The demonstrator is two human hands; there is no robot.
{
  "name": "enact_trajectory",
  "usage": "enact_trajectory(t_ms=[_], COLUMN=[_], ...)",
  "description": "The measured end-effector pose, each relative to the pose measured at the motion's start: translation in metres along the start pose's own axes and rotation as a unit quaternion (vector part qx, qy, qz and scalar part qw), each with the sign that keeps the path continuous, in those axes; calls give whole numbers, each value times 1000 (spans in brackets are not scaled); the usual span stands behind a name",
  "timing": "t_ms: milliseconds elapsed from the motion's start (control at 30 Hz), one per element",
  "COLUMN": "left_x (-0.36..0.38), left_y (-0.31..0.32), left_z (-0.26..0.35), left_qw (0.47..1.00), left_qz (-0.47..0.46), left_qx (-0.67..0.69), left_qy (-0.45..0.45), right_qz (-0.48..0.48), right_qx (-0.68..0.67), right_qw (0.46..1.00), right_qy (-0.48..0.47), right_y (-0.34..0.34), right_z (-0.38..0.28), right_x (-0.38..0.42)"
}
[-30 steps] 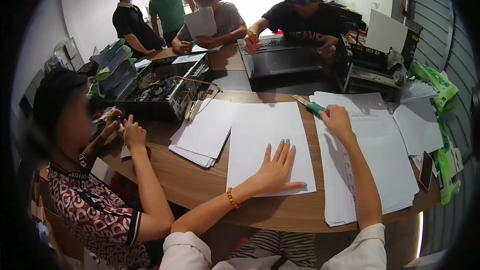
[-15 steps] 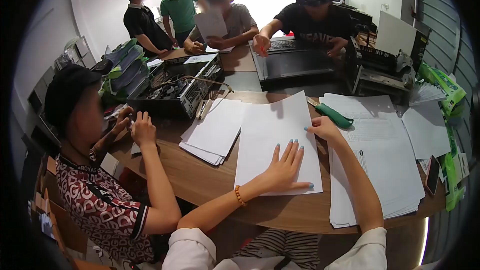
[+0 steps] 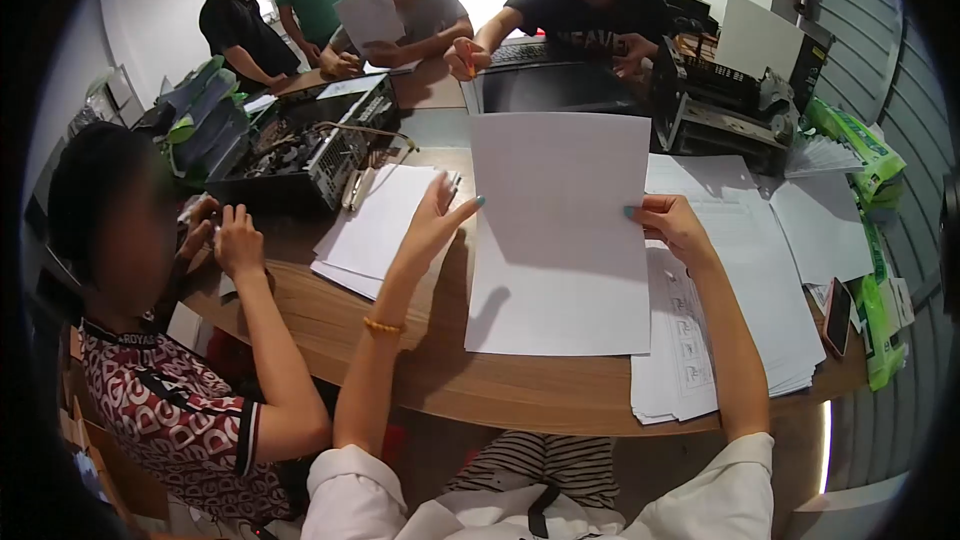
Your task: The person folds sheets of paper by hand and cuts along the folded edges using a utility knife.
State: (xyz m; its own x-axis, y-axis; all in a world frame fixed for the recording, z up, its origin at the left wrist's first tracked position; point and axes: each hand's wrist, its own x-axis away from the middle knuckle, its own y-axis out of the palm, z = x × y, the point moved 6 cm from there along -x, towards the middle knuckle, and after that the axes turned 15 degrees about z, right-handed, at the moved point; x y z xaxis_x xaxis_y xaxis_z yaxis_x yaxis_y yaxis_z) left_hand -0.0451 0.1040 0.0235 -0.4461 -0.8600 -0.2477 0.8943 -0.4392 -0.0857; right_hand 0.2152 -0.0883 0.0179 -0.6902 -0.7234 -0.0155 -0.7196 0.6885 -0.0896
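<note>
A blank white sheet is raised above the wooden table, facing me. My right hand pinches its right edge between thumb and fingers. At the sheet's left edge is my left hand, fingers apart, the thumb tip close to the paper; whether it touches cannot be made out. Behind that hand lies a stack of white paper. To the right of the raised sheet are printed pages, partly covered by my right forearm.
An opened computer case stands back left, a black laptop behind the sheet. A metal-framed device and phone are at right. A person sits at left; others are across the table.
The sheet has come up off the table in my right hand. My left hand has lifted from its surface and moved to its left edge. The view has shifted, and the green cutter is hidden.
</note>
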Motion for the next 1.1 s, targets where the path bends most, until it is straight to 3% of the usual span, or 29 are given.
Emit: enact_trajectory(t_ms=[33, 67, 133, 333, 400, 533, 567, 600, 667, 700, 733, 800, 867, 933, 1100], left_x=[4, 3, 11, 12, 12, 2, 2, 0, -14, -8, 0, 33, 66, 91, 107], left_y=[4, 4, 14, 10, 8, -2, -3, -6, -29, -31, -31, 8, 54, 82, 88], left_z=[-7, -8, -18, -10, -4, -22, -17, -16, -6, 22, 51, 84, 70, 49, 37], left_qw=[996, 996, 981, 986, 989, 992, 994, 996, 996, 974, 931, 840, 823, 794, 771], left_qz=[-23, -24, -135, -124, -99, -57, -57, -57, 47, 91, 131, -76, -231, -299, -302], left_qx=[-42, -40, 6, 42, 61, 44, 46, 48, -40, -98, -154, -232, -302, -392, -408], left_qy=[-70, -76, -140, -104, -86, -107, -77, -49, 60, 182, 304, 485, 421, 357, 385], right_qz=[-1, -3, 1, 15, 8, -64, -73, -63, -60, -47, -45, -26, -16, -52, -71], right_qx=[-13, -26, -22, 10, -29, -42, -38, -35, -4, 43, 43, 103, 108, 107, 103], right_qw=[1000, 1000, 1000, 1000, 998, 994, 988, 990, 985, 974, 975, 952, 954, 947, 951], right_qy=[-6, -11, -8, -6, -52, -73, -132, -124, -162, -218, -214, -288, -280, -297, -284], right_y=[-2, -2, -4, -8, -6, -7, 1, 5, 12, 16, 18, 23, 23, 23, 23], right_z=[3, 5, 7, 8, 0, 13, -2, 0, 1, -4, -2, -4, 0, 4, 3], right_x=[0, 2, 2, 1, 5, -4, 7, 8, 13, 17, 17, 20, 16, 15, 20])
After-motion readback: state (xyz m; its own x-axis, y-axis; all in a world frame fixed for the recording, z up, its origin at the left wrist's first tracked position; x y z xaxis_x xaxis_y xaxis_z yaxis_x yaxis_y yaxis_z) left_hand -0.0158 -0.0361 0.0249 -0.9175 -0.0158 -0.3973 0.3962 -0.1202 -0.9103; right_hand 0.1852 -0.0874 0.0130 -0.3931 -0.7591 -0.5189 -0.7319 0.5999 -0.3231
